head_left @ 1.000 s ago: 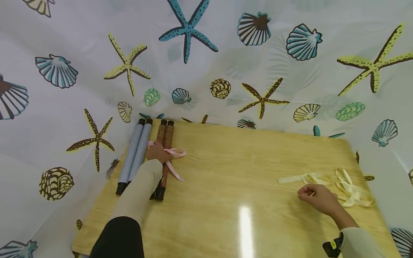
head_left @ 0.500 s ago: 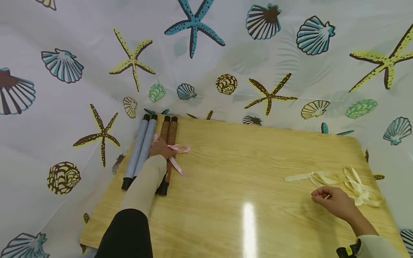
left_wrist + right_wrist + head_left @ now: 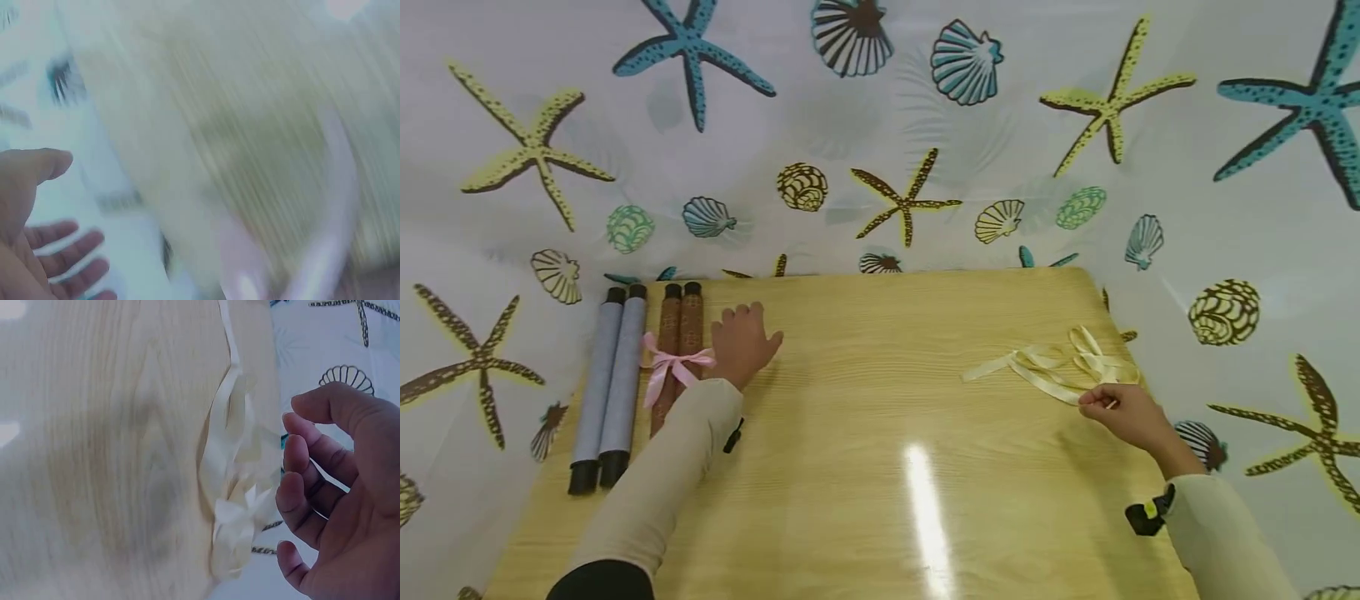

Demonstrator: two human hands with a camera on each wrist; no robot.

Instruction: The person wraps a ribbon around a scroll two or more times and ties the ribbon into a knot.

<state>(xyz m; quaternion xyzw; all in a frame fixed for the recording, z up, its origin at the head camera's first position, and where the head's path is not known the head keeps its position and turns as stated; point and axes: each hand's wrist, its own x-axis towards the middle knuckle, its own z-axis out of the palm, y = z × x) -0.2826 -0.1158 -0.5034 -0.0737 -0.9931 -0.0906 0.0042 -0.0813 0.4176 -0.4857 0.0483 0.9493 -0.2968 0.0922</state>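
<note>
Head view: pink bow [image 3: 673, 364] on two brown rolls [image 3: 691, 325] looks finished, empty left hand [image 3: 743, 343] just beside it, fingers spread, empty right hand [image 3: 1123, 414] loosely curled near cream ribbon [image 3: 1101, 365], likely next to grasp.

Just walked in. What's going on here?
A person is working at a wooden table with rolls and ribbon. Their left hand, fingers spread, is just right of the two brown rolls, which have a pink bow across them. Two grey rolls lie to the left of those, with no bow visible. The right hand, fingers loosely curled, is by the loose yellow ribbon. Neither hand appears to be holding anything.
</note>
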